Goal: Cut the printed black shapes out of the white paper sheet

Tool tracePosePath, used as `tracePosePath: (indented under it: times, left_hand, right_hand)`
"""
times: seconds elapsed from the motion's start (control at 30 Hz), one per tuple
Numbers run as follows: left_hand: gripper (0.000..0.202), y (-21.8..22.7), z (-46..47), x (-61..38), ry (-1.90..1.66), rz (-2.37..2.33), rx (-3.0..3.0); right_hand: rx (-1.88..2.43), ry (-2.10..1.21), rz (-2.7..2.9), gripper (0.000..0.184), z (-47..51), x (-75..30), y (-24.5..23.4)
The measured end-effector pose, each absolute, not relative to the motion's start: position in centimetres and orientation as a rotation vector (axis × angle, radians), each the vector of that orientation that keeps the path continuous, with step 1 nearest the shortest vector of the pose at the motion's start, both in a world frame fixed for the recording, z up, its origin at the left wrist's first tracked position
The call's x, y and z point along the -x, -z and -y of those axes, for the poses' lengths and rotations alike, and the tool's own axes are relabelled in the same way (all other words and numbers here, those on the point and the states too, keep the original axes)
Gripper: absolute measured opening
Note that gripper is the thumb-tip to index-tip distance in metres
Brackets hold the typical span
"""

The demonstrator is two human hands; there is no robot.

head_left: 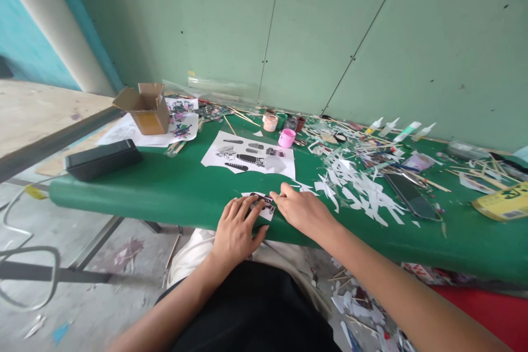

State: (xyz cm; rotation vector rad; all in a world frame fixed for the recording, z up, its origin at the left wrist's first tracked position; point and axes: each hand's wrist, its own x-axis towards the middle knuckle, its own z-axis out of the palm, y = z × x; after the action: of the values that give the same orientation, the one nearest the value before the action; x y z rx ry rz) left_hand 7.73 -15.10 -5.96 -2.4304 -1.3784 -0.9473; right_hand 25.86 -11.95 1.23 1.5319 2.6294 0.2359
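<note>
A small printed paper piece (pixel 269 213) with black-and-white figures lies near the front edge of the green-covered table. My left hand (pixel 237 228) rests on its left side, fingers spread and pressing it down. My right hand (pixel 303 208) is closed in a pinch at the paper's right edge. Whatever is between its fingertips is too small and hidden to make out. Just beyond both hands lies a larger printed sheet (pixel 281 169) with dark cut-out shapes and drawings, its near edge cut unevenly.
White paper scraps (pixel 369 198) and a dark phone (pixel 412 196) lie to the right. Paint pots (pixel 286 138) stand behind the sheet. At left are an open cardboard box (pixel 152 121) and a dark oblong case (pixel 103 159). A yellow packet (pixel 503 202) lies far right.
</note>
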Motion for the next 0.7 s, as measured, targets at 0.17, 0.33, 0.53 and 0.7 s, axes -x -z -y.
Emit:
tracePosePath:
  times: [0.17, 0.33, 0.53, 0.7]
  left_hand:
    - [0.043, 6.0, 15.1, -7.8, 0.95, 1.379, 2.428]
    - [0.042, 6.0, 15.1, -7.8, 0.952, 1.372, 2.423]
    - [0.042, 5.9, 15.1, -7.8, 0.926, 1.366, 2.427]
    - [0.041, 6.0, 15.0, -7.8, 0.918, 1.37, 2.422]
  right_hand:
    - [-1.54, -0.229, -2.609, 0.038, 12.1, -26.0, -1.2]
    - [-1.574, -0.204, -2.622, 0.038, 12.3, -26.5, -0.7]
    - [-1.583, -0.248, -2.611, 0.039, 12.6, -26.8, -0.5]
    - [-1.631, -0.229, -2.585, 0.039, 13.0, -26.8, -0.6]
